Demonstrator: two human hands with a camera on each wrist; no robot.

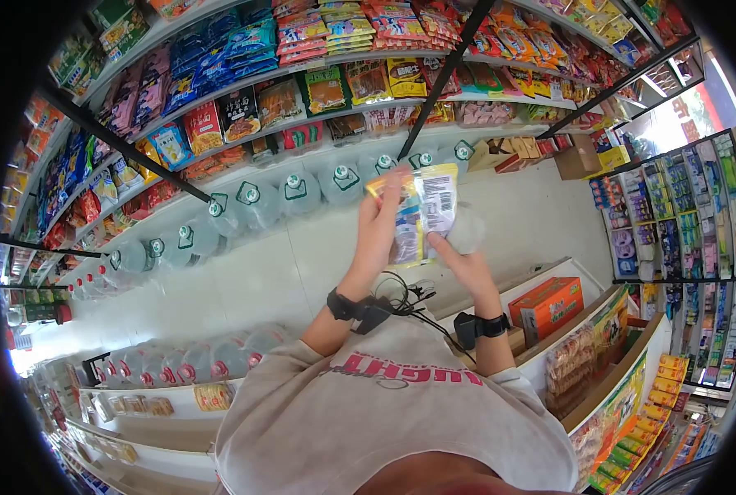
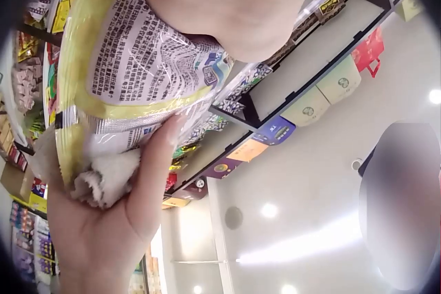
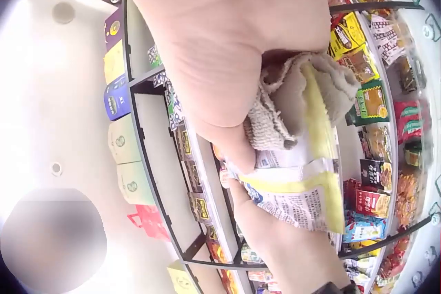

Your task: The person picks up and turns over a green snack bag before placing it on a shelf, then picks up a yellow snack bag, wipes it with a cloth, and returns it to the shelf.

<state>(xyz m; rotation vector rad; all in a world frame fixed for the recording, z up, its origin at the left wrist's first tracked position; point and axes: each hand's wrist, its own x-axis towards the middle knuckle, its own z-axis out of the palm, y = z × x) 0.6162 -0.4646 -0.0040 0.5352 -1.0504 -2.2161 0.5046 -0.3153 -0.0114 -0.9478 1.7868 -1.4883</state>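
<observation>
Both hands hold up a yellow-edged plastic snack bag (image 1: 424, 210) in front of the chest, its printed, barcoded side facing up. The left hand (image 1: 378, 219) grips the bag's left edge, fingers behind it. From the lower right, the right hand (image 1: 469, 271) pinches the bag with its thumb on the printed face. A crumpled greyish cloth (image 3: 279, 104) is bunched in the right hand against the bag. Small print covers the bag in the left wrist view, where the right hand (image 2: 103, 232) comes from below with the cloth (image 2: 107, 180).
Shelves of packaged snacks (image 1: 326, 87) curve across the far side. Large clear water bottles (image 1: 299, 194) line the floor beneath them. Near the right arm, an orange carton (image 1: 547, 309) sits in a white shelf unit. A rack of small packets (image 1: 673, 206) stands at the right.
</observation>
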